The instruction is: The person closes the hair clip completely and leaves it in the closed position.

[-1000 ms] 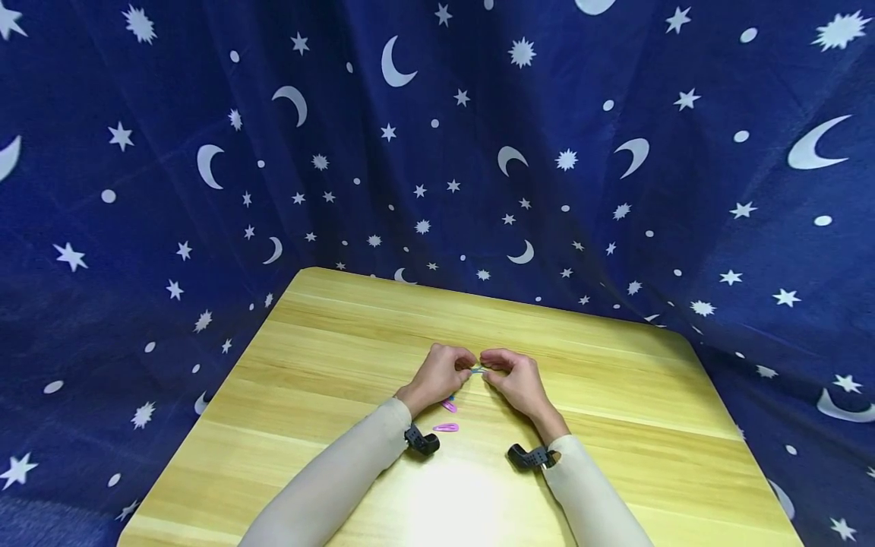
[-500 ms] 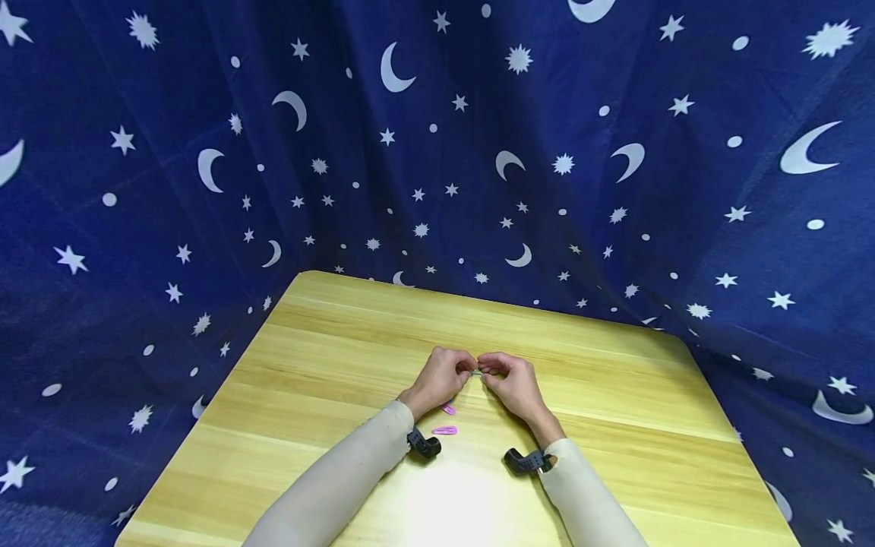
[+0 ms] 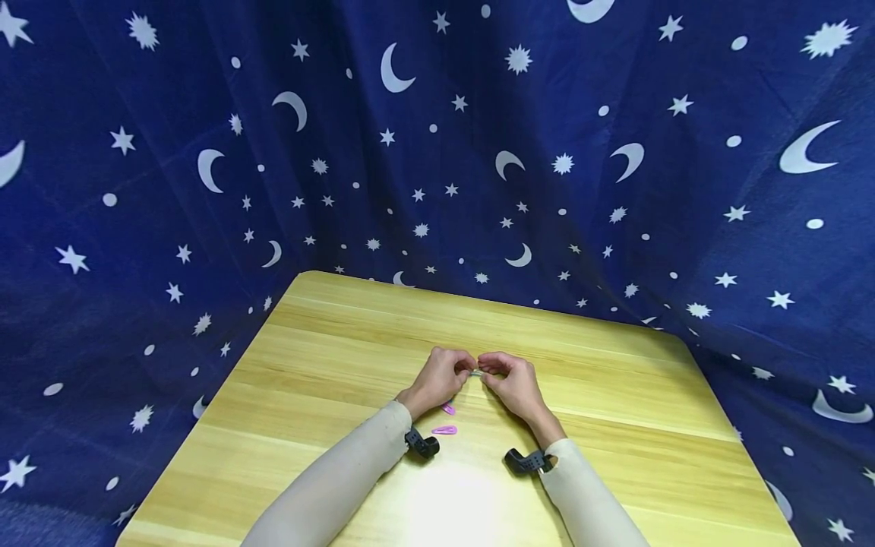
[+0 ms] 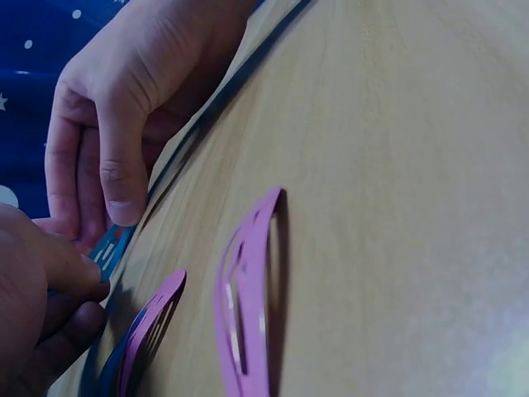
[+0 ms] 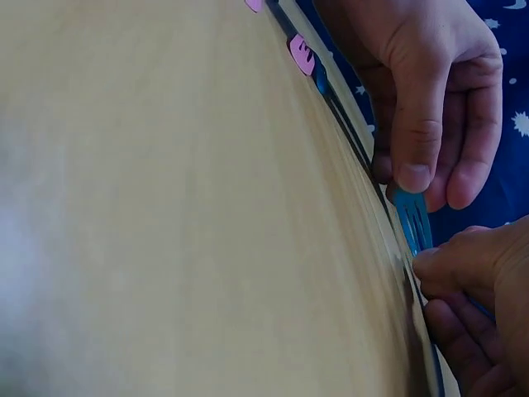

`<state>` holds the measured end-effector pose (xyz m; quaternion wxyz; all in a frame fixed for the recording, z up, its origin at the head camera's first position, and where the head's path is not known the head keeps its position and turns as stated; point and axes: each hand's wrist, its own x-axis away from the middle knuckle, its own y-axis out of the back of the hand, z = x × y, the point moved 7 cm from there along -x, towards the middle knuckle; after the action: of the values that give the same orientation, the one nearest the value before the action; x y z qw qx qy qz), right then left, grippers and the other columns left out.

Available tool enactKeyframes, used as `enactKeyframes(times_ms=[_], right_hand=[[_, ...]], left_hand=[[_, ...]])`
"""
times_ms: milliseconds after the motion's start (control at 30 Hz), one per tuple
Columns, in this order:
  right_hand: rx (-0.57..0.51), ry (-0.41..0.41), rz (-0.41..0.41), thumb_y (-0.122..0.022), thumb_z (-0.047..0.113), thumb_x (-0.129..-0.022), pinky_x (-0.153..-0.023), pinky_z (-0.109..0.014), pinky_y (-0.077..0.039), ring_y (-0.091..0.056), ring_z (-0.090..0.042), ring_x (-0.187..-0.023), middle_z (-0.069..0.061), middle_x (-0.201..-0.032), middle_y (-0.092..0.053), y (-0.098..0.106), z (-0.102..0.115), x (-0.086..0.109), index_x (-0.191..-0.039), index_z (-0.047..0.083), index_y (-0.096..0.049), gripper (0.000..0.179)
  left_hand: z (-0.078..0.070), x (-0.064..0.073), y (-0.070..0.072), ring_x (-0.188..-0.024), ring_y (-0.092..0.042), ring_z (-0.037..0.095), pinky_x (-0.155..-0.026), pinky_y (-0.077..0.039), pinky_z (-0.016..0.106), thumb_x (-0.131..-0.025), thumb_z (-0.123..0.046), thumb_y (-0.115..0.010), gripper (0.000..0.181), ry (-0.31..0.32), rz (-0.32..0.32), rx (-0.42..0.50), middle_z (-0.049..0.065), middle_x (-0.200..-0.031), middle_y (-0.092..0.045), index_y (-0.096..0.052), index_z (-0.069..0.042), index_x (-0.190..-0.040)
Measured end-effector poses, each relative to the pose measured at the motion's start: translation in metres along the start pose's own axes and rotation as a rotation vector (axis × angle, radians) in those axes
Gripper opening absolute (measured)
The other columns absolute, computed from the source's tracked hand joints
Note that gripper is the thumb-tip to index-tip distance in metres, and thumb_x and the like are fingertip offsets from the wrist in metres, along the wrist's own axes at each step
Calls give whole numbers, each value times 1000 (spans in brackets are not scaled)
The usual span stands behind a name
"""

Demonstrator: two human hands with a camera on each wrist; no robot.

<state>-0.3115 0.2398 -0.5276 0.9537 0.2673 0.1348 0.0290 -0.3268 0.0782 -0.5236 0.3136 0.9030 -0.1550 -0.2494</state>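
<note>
A blue snap hair clip (image 5: 413,222) is stretched between the two hands, above the table. My left hand (image 3: 440,376) pinches one end of it between thumb and fingers. At the other end, the thumb and fingers of my right hand (image 3: 516,384) pinch it too. A pink snap hair clip (image 4: 248,306) lies on the table on the near side of the hands. Close to the left wrist is a second pink clip (image 4: 153,331), with a blue clip (image 5: 321,78) against it, mostly hidden by the hand in the head view.
The light wooden table (image 3: 328,342) has its far edge well beyond the hands. A dark blue curtain (image 3: 451,152) with moons and stars hangs behind and around it. Black wrist cameras sit on both forearms, and a bright glare spot (image 3: 454,501) lies at the front.
Both hands stay nearly in place, still pinching the blue clip. The clip looks slightly turned between the fingers. The clips on the table have not moved.
</note>
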Motion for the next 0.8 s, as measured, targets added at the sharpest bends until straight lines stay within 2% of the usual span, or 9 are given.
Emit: enactKeyframes(times_ms=[133,367,567,800], right_hand=[[-7,15,9,-81,-11,-89,-92,-37,-67,-81,-33,-101,-14,-110,-84,0,1,2,-120,3,-81,33],[-28,4,5,-80,-12,-89,-87,-22,-64,-81,-29,-98,-15,-108,-84,-2,6,5,-118,3,-82,33],[-40,9,-34,-79,-11,-90,-81,-20,-64,-79,-18,-90,-14,-102,-84,1,13,7,-114,2,-82,27],[-93,-8,-69,-78,-11,-89,-79,-17,-62,-79,-18,-88,-18,-101,-83,2,20,10,-112,0,-82,26]], left_hand=[[-1,2,2,-83,-76,9,-76,-61,17,-94,7,-78,16,-10,0,25,6,-95,-84,-83,-5,-104],[-3,5,9,-83,-75,6,-76,-61,17,-95,5,-77,16,-14,-2,42,4,-95,-83,-82,-7,-104],[-3,7,15,-82,-74,5,-76,-61,17,-97,3,-76,16,-8,-14,58,3,-96,-83,-83,-8,-106],[-7,11,23,-83,-77,8,-76,-61,16,-96,5,-76,17,-24,-50,91,5,-98,-84,-83,-6,-106]])
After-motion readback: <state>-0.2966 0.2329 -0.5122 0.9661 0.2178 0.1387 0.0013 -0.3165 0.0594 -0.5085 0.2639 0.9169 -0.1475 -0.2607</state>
